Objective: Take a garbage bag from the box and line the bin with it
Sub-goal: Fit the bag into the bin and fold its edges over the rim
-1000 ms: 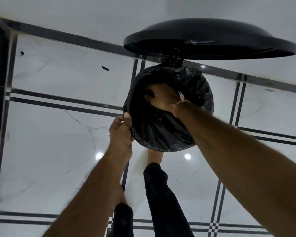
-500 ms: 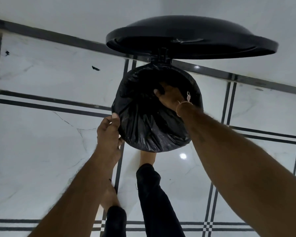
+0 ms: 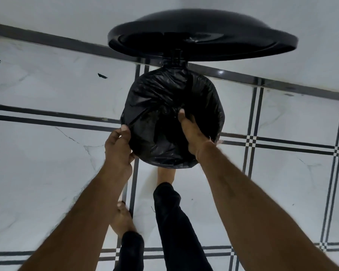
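Note:
A round black bin stands on the floor below me, its hinged lid (image 3: 202, 36) raised at the back. A black garbage bag (image 3: 157, 102) sits in the bin, its crumpled film folded over the rim so the bin's wall is hidden. My left hand (image 3: 118, 147) grips the bag's edge at the rim's near-left side. My right hand (image 3: 193, 132) rests on the near-right part of the rim, fingers curled on the bag inside the opening. No box is in view.
The floor (image 3: 47, 173) is glossy white marble tile with dark double stripes. A white wall (image 3: 67, 14) rises behind the bin. My legs in black trousers (image 3: 174, 222) and bare feet stand just in front of the bin. Small dark scraps (image 3: 102, 75) lie at far left.
My right hand has come up from deep inside the bag to the near-right rim. My left hand stayed on the left rim. The bag's film now lies more across the opening.

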{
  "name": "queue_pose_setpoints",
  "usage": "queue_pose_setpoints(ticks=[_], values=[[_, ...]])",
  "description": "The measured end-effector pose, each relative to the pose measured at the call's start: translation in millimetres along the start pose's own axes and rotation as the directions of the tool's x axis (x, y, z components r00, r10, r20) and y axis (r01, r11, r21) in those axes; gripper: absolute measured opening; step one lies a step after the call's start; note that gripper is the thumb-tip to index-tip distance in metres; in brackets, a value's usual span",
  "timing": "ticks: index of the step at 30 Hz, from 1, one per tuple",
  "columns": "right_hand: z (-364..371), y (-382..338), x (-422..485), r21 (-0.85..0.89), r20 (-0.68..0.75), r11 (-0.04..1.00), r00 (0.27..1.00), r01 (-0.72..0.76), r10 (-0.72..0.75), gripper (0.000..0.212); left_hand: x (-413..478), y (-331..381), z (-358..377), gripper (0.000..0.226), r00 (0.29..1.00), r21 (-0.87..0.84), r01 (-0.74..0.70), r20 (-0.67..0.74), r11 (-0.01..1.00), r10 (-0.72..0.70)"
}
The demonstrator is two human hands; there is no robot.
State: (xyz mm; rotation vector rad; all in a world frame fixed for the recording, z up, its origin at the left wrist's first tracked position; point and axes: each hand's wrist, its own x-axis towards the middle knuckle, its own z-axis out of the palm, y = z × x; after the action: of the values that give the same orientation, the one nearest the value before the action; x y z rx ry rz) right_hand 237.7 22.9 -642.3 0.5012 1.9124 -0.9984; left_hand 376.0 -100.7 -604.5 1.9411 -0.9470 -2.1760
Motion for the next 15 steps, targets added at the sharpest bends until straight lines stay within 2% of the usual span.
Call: queue_pose_setpoints(ticks=[3, 5, 6, 8, 9, 10, 11, 13, 15], values=[[5.5, 7.1, 25.1, 0.259, -0.016, 0.951, 0.984, -0.17, 0.18, 0.074, 2.4, -1.2, -0.9, 0.01, 1.0, -0.001, 0.006, 0.012, 1.0, -0.006], [0.4, 4.7, 14.1, 0.345, 0.025, 0.921, 0.983, -0.181, 0.184, 0.071, 1.9, -1.3, -0.4, 0.011, 1.0, -0.001, 0.005, 0.017, 1.0, -0.005], [-3.0, 3.6, 3.0, 0.352, 0.021, 0.927, 0.991, -0.128, 0.129, 0.067, 1.0, -0.7, -0.4, 0.012, 1.0, 0.004, 0.0, 0.024, 1.0, -0.001], [-13.8, 6.5, -33.1, 0.186, -0.083, 0.971, 0.987, 0.149, -0.135, 0.06, -0.7, -0.1, -0.4, 0.017, 0.999, 0.015, -0.007, 0.038, 1.0, 0.006], [-20.0, 9.3, -55.3, 0.019, -0.103, 0.941, 0.937, 0.337, -0.334, 0.06, -1.4, 0.6, 0.0, 0.019, 0.999, 0.017, -0.007, 0.042, 1.0, 0.006], [-22.6, 12.9, -75.7, -0.158, -0.036, 0.863, 0.871, 0.48, -0.491, 0.062, -2.2, 1.2, 0.1, 0.021, 0.999, 0.016, -0.006, 0.039, 1.0, 0.005], [-21.7, 17.6, -87.1, -0.306, 0.09, 0.762, 0.815, 0.57, -0.573, 0.067, -3.0, 2.0, 0.6, 0.023, 0.999, 0.016, -0.004, 0.033, 1.0, 0.003], [-11.1, 26.2, -83.2, -0.522, 0.305, 0.563, 0.757, 0.641, -0.578, 0.078, -4.2, 1.9, 1.8, 0.033, 1.0, 0.016, -0.004, 0.018, 1.0, 0.004], [6.3, 25.5, -57.6, -0.687, 0.417, 0.347, 0.738, 0.638, -0.531, 0.082, -3.9, 1.0, 1.2, 0.036, 1.0, 0.01, -0.012, 0.011, 1.0, 0.012]])
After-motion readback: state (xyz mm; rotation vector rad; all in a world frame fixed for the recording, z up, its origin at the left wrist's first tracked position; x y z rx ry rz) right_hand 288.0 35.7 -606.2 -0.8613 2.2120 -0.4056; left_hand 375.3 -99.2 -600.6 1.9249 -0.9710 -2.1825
